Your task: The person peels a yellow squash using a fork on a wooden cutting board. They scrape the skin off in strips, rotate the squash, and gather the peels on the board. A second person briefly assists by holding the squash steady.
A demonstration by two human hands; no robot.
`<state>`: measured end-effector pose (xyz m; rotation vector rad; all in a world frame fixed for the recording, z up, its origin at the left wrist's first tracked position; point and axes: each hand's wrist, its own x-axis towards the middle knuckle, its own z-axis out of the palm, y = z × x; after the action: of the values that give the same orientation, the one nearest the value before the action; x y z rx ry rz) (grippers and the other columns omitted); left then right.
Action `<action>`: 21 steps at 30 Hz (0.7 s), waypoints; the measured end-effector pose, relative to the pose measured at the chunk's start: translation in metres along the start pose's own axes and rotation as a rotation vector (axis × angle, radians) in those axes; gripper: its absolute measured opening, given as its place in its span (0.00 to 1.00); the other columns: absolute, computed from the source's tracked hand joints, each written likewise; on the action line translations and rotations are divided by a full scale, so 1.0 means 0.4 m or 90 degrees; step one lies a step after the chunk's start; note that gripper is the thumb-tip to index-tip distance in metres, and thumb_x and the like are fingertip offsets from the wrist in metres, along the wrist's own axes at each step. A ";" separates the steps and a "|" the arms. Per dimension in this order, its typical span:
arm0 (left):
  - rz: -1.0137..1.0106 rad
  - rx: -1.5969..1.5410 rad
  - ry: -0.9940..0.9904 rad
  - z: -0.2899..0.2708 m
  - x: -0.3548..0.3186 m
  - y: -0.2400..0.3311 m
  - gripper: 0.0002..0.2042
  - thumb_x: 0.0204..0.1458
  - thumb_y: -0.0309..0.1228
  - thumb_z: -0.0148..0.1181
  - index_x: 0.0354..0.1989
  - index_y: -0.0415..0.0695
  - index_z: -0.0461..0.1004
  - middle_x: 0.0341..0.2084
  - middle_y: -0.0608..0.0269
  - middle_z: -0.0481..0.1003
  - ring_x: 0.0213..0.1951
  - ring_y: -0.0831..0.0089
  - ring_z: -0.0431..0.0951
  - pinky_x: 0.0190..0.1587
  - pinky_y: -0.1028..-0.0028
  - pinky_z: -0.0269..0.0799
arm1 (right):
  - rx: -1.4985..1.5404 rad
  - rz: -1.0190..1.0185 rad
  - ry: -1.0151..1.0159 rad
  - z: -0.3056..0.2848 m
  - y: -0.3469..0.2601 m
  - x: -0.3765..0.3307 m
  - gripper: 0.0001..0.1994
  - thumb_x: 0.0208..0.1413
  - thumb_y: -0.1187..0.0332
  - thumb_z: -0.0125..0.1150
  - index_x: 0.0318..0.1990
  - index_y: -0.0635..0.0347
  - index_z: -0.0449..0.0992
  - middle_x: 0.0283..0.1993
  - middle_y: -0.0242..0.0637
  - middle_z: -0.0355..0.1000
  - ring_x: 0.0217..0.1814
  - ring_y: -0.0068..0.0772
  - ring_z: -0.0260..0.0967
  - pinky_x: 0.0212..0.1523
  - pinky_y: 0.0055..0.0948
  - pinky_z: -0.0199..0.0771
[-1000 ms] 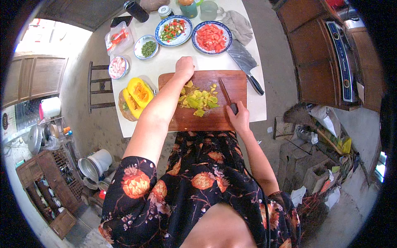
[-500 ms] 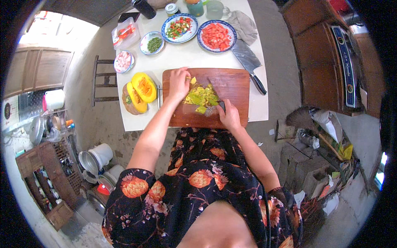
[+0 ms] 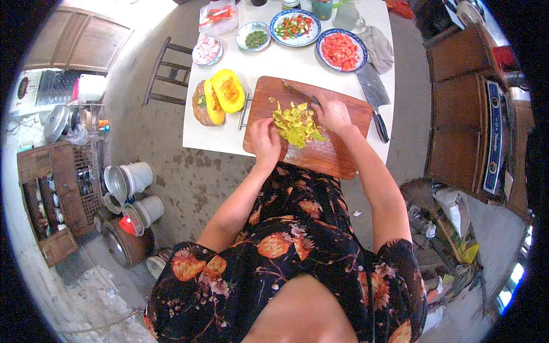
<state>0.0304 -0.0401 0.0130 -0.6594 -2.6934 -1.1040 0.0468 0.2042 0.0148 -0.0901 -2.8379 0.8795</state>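
A brown wooden cutting board [image 3: 326, 160] lies tilted on the table, with a loose heap of thin yellow-green pumpkin peelings [image 3: 297, 126] at its middle. My right hand [image 3: 334, 114] is closed round the dark handle of a knife [image 3: 297, 91], whose blade points to the board's far left, beyond the heap. My left hand [image 3: 266, 139] rests at the heap's left side, its fingers loosely bent and touching the nearest peelings; I see nothing gripped in it. Left of the board sits a cut pumpkin [image 3: 229, 91], its yellow flesh and seedy hollow facing up.
Right of the board lies a cleaver [image 3: 373, 86] by a grey cloth [image 3: 377, 50]. Along the far side stand plates of diced tomato [image 3: 341, 51], chopped peppers [image 3: 295, 26] and chopped greens [image 3: 254, 39], plus a small bowl of pale pink pieces [image 3: 207, 51]. A wooden stool [image 3: 167, 71] stands left of the table [image 3: 214, 137].
The view has turned, and the board looks more slanted. My left hand has come from the board's far left to the heap's near left. My right hand with the knife has moved farther away.
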 end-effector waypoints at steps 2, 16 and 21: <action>-0.126 0.041 0.035 -0.014 -0.025 -0.043 0.17 0.49 0.20 0.54 0.50 0.37 0.70 0.46 0.48 0.69 0.50 0.51 0.67 0.55 0.61 0.64 | -0.026 -0.013 -0.033 0.008 0.000 0.040 0.15 0.55 0.64 0.57 0.47 0.58 0.69 0.30 0.52 0.74 0.34 0.57 0.73 0.35 0.52 0.73; -0.061 -0.040 -0.004 0.014 -0.064 0.012 0.18 0.46 0.22 0.60 0.47 0.37 0.69 0.43 0.49 0.70 0.46 0.51 0.69 0.51 0.60 0.66 | 0.018 -0.112 -0.166 -0.044 0.012 0.022 0.18 0.52 0.66 0.58 0.51 0.54 0.72 0.43 0.51 0.75 0.45 0.53 0.73 0.45 0.49 0.73; -0.214 0.038 -0.070 -0.094 -0.115 -0.047 0.36 0.29 0.35 0.80 0.47 0.37 0.65 0.38 0.52 0.66 0.43 0.55 0.68 0.46 0.63 0.67 | -0.043 -0.134 -0.126 0.027 -0.027 0.078 0.18 0.51 0.66 0.60 0.50 0.56 0.72 0.42 0.49 0.73 0.49 0.52 0.70 0.50 0.46 0.71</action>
<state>0.0621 -0.0939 0.0143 -0.2700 -2.9964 -1.0782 0.0142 0.1928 0.0167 0.2978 -2.9861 0.7880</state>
